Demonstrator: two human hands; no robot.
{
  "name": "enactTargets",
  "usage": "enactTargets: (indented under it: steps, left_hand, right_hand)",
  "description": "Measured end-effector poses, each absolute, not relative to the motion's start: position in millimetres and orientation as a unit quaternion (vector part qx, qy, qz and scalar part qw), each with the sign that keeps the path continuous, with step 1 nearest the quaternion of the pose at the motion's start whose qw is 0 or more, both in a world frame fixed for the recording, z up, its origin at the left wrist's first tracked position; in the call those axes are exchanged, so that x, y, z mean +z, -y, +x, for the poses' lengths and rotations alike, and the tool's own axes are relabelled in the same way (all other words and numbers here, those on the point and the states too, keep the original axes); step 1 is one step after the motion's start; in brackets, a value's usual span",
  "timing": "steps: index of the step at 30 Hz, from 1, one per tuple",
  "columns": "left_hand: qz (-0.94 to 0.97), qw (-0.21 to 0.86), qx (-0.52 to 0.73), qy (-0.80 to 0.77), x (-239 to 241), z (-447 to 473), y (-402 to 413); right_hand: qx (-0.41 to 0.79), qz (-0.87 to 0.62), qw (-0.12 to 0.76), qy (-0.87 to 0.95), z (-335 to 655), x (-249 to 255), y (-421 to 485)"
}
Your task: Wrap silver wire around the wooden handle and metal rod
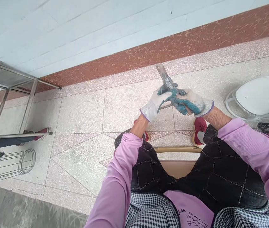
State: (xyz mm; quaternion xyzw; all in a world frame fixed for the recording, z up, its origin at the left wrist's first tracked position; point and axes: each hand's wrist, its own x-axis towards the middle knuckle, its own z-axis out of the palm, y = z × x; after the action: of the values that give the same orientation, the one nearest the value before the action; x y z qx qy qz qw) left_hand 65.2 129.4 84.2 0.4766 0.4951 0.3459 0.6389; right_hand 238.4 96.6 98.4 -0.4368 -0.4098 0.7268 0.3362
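You have both gloved hands, left hand (156, 100) and right hand (192, 103), clamped around the grey rod (166, 79) held above the floor (82, 114), possibly threaded, so keep wrists aligned and grip near the middle.

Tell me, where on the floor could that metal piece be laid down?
Bare tiles lie left of the left hand, between the brown skirting and the person's knees. It is tighter at far left by the steel frame and wire basket, and right of the right hand by the white seat.
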Motion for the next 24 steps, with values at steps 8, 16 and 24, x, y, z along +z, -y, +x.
enactTargets:
  steps: [8,16,24]
  left_hand:
    - [0.506,0.589,0.311,-0.549,82.9,54.7,-124.0]
    - [0.555,0.519,0.304,-0.575,72.0,39.6,-121.2]
    - [0.600,0.506,0.263,-0.561,64.5,34.7,-111.5]
  right_hand:
    - [0.674,-0.492,0.337,0.437,245.2,92.4,-101.6]
    - [0.565,-0.580,0.253,0.529,244.8,94.0,-112.3]
    - [0.288,-0.662,-0.002,0.691,249.0,86.4,-121.1]
